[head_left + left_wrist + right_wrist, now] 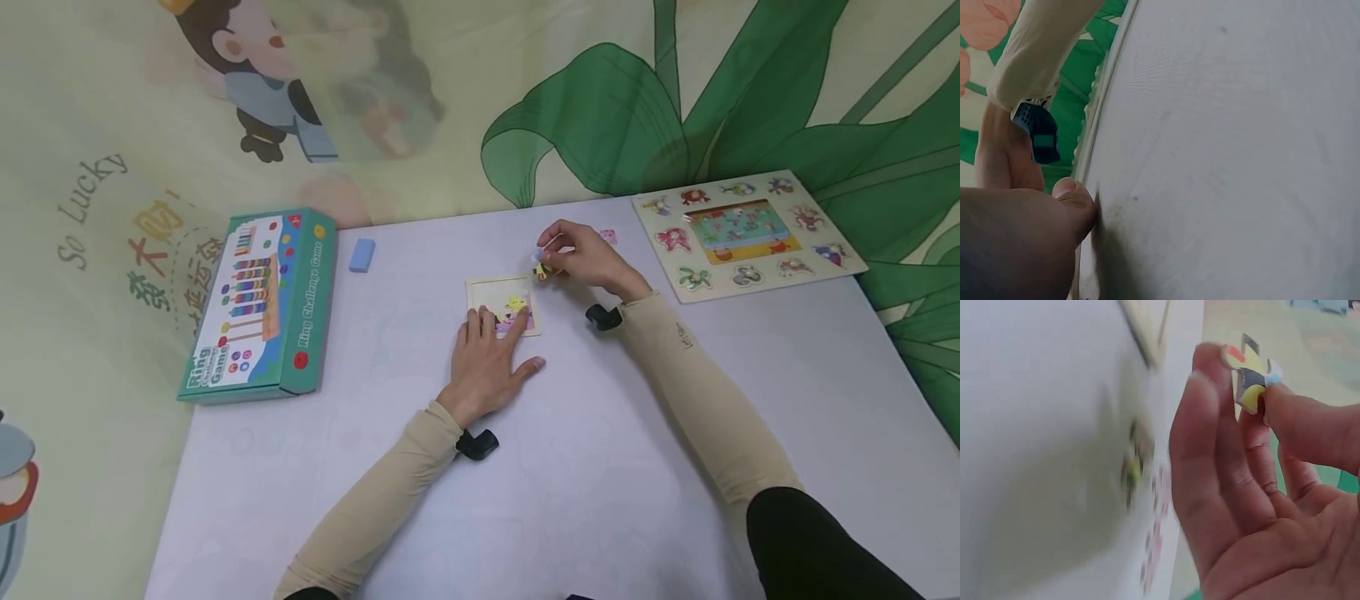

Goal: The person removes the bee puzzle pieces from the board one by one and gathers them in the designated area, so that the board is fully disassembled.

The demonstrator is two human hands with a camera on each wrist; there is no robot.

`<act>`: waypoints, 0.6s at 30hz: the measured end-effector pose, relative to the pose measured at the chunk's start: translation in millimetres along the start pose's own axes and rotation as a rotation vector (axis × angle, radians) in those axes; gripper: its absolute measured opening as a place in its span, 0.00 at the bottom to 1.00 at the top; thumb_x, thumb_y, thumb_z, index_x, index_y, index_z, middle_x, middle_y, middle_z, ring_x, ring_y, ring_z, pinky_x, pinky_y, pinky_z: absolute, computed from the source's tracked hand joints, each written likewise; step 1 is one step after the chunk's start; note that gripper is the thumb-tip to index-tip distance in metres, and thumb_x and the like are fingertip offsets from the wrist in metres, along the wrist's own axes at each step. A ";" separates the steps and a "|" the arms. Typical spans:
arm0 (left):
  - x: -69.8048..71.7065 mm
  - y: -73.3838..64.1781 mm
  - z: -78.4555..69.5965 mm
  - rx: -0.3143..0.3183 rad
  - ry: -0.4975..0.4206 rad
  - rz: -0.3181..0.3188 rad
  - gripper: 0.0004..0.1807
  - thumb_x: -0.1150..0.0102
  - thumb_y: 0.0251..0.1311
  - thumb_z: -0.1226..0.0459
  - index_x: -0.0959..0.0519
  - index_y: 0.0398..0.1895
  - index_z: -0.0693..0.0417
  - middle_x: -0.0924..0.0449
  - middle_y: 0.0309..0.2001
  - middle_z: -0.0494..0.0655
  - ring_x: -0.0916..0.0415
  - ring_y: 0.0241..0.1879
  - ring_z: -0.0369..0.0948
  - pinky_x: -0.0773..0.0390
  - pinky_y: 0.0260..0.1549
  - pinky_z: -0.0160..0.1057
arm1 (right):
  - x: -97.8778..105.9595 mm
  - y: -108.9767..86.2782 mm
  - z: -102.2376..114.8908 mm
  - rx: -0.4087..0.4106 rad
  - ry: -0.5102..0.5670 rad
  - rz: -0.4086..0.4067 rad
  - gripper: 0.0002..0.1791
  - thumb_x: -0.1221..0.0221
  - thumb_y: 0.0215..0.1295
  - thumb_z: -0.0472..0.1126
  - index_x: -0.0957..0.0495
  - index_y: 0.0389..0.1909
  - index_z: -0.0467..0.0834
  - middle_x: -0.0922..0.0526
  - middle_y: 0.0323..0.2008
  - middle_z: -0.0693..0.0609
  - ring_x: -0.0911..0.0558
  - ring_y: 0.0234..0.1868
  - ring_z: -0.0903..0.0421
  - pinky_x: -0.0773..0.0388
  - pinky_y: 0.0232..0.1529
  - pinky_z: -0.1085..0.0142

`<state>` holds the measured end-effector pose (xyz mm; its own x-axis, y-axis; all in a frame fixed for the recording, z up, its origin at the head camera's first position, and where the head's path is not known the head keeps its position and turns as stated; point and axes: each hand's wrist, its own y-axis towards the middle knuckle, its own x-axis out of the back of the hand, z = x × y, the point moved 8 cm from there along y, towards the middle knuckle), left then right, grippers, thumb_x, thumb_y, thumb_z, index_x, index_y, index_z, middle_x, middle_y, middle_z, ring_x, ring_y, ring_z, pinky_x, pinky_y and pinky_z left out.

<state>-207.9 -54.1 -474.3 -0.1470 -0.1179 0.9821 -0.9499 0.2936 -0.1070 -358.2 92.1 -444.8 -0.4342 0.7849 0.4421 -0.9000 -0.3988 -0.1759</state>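
Observation:
My right hand (577,254) pinches a small jigsaw piece (1247,378) between thumb and fingertips, just above the table. The piece is yellow, black, red and pale blue. Below my left hand's (483,362) fingers lies a small square puzzle tray (486,294) with a pale rim. Its lower right part holds yellow and pink pieces (517,303), partly covered by my fingers. That hand lies flat with fingers spread, fingertips on the tray. Another piece (1134,465), blurred, lies on the table near my right hand. Only the thumb side of my left hand shows in the left wrist view.
A pink piece (608,237) lies behind my right hand. To the right is a large board with sea-animal pieces (750,233). A green Ring Challenge Game box (258,304) stands at the left, beside a blue block (362,255). A printed curtain (480,100) hangs behind the table.

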 end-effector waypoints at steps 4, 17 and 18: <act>0.3 0.8 0.3 0.013 0.011 0.001 0.49 0.56 0.74 0.31 0.52 0.88 0.43 0.39 0.70 0.68 0.44 0.72 0.61 0.39 0.72 0.54 | 21.5 -6.5 -13.0 -0.037 -0.034 -0.076 0.15 0.37 0.77 0.39 0.24 0.59 0.39 0.19 0.50 0.39 0.13 0.38 0.50 0.12 0.35 0.62; 0.7 0.6 -1.3 0.021 0.005 0.007 0.47 0.59 0.76 0.31 0.48 0.87 0.46 0.41 0.73 0.69 0.45 0.74 0.62 0.40 0.73 0.55 | 56.8 -25.0 -43.2 -0.076 -0.032 -0.265 0.14 0.33 0.74 0.40 0.17 0.53 0.37 0.09 0.41 0.39 0.12 0.26 0.61 0.17 0.30 0.71; 0.8 0.6 -1.5 0.020 0.004 0.008 0.47 0.59 0.76 0.31 0.48 0.87 0.46 0.41 0.73 0.69 0.45 0.74 0.62 0.40 0.73 0.55 | 58.7 -25.6 -44.8 -0.079 -0.026 -0.269 0.14 0.34 0.74 0.40 0.17 0.54 0.37 0.09 0.40 0.39 0.12 0.26 0.61 0.17 0.30 0.71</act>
<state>-208.2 -52.7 -473.3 -0.1534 -0.1114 0.9819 -0.9541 0.2752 -0.1179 -362.4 169.6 -453.8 -0.1792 0.8444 0.5048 -0.9834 -0.1391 -0.1165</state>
